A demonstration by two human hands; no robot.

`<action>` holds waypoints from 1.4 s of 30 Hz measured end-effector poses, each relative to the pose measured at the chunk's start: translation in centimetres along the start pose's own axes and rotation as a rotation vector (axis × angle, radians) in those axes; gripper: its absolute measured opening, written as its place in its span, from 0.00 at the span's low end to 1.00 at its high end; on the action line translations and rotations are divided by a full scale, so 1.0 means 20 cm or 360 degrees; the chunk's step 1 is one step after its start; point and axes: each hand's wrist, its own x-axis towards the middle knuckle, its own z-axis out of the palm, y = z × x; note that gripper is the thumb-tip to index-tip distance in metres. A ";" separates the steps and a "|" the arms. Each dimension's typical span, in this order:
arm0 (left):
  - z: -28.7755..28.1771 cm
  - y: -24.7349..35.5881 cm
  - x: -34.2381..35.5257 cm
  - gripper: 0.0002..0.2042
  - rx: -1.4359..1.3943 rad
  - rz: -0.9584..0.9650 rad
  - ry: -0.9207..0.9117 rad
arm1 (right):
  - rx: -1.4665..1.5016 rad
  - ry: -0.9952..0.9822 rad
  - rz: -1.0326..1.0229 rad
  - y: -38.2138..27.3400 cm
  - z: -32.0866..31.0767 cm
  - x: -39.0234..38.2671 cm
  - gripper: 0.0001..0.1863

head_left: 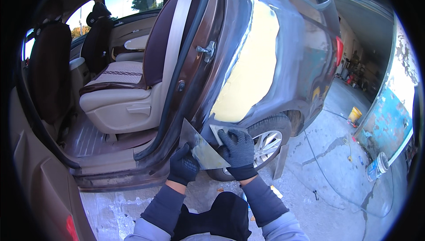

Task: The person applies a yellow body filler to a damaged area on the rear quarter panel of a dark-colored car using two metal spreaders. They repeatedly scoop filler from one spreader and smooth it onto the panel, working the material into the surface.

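I am crouching by the car, my forearms coming up from the lower edge. My left hand (183, 166), in a dark glove, is closing its fingers around the lower end of a broad metal spreader (201, 146), tilting it so its flat face is turned up like a palette, yellowish filler smeared across it. My right hand (239, 152), gloved the same, is pinching a smaller pale scraper (219, 131) between thumb and fingers, its edge meeting the broad blade, as I judge, to pick up or wipe off filler. Both tools are hovering just in front of the sill's rear corner, beside the rear wheel (265, 143). Above them, the rear quarter panel (301, 46) is carrying a big yellow filler patch (252, 59). Left, the open doorway is showing the beige back seat (119, 101). Farther right, a yellow bucket (354, 115) is standing on the concrete floor (327, 183).
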 end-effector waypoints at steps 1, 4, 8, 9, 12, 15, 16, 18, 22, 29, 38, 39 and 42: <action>0.00 -0.02 -0.02 0.18 -0.0083 -0.0009 0.0026 | 0.0202 0.0102 0.0117 0.01 -0.03 -0.01 0.25; 0.01 -0.08 -0.05 0.17 -0.0085 0.0075 0.0115 | 0.1067 0.0281 0.0656 -0.02 -0.15 -0.06 0.19; 0.01 -0.13 -0.08 0.16 0.0427 0.0415 0.0120 | 0.0684 0.0287 0.0114 -0.05 -0.31 -0.08 0.16; 0.01 -0.13 -0.07 0.17 0.0736 0.0594 0.0092 | 0.0962 0.0064 0.0268 -0.06 -0.33 -0.06 0.16; 0.06 -0.11 -0.06 0.18 0.0482 0.0633 0.0173 | 0.1341 -0.0394 0.0377 -0.07 -0.38 -0.02 0.17; 0.12 -0.05 -0.07 0.18 -0.0088 0.0385 0.0247 | 0.1094 -0.0585 0.0093 -0.03 -0.42 0.01 0.17; 0.13 -0.04 -0.07 0.19 -0.0234 0.0297 0.0255 | 0.0905 -0.0640 0.0018 -0.01 -0.43 0.02 0.18; 0.14 -0.02 -0.06 0.20 -0.0169 0.0325 0.0210 | 0.0511 -0.0788 -0.0103 0.03 -0.44 0.05 0.19; 0.06 -0.04 0.02 0.20 -0.0289 0.0244 0.0243 | -0.0284 -0.0420 -0.0708 0.13 -0.42 0.19 0.23; -0.04 -0.13 0.07 0.21 -0.0276 0.0350 0.0298 | -0.0393 -0.0396 -0.1301 0.21 -0.24 0.41 0.25; -0.02 -0.13 0.07 0.21 -0.0209 0.0356 0.0311 | -0.0450 -0.0358 -0.1481 0.24 -0.20 0.53 0.22; -0.02 -0.13 0.07 0.22 -0.0211 0.0361 0.0307 | -0.0415 -0.0354 -0.1458 0.25 -0.20 0.52 0.22; -0.02 -0.14 0.06 0.22 -0.0235 0.0350 0.0277 | -0.0396 -0.0380 -0.1390 0.30 -0.25 0.50 0.22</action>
